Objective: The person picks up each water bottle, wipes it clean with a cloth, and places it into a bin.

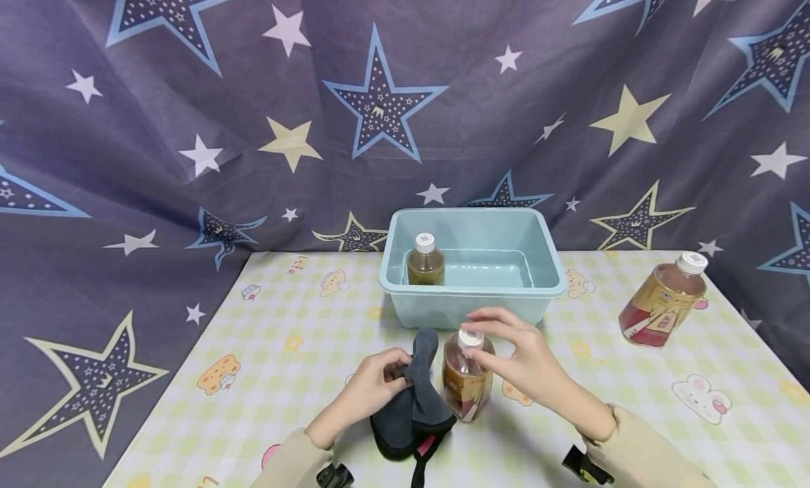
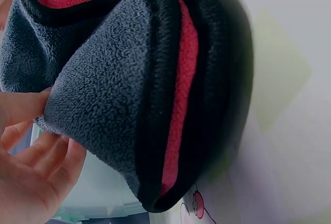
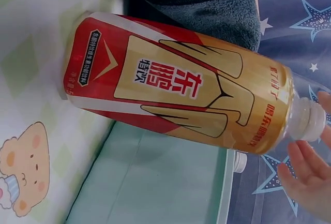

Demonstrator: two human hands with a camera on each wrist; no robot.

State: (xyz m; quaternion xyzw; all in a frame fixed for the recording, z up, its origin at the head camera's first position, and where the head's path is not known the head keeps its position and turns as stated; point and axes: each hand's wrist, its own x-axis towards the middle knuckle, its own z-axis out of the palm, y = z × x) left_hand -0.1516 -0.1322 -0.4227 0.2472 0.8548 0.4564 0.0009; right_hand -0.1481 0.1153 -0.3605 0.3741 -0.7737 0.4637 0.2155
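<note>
Grey cloth (image 1: 422,403) sits lower centre, pinched by the left hand (image 1: 372,384) – just right of it, the right hand (image 1: 520,349) curls fingers round the cap (image 1: 471,339) of 1 bottle (image 1: 467,389). Likely the grasping step – lifting would call for a firm hold.

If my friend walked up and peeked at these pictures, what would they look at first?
Probably the starry purple-blue curtain filling the back. Next, maybe the pale blue plastic basin on the checked tablecloth, with a white-capped drink bottle inside, on its left. In front of the basin, a red-and-gold drink bottle is beside a fuzzy dark-grey cloth item with pink lining, and another drink bottle is far right.
</note>
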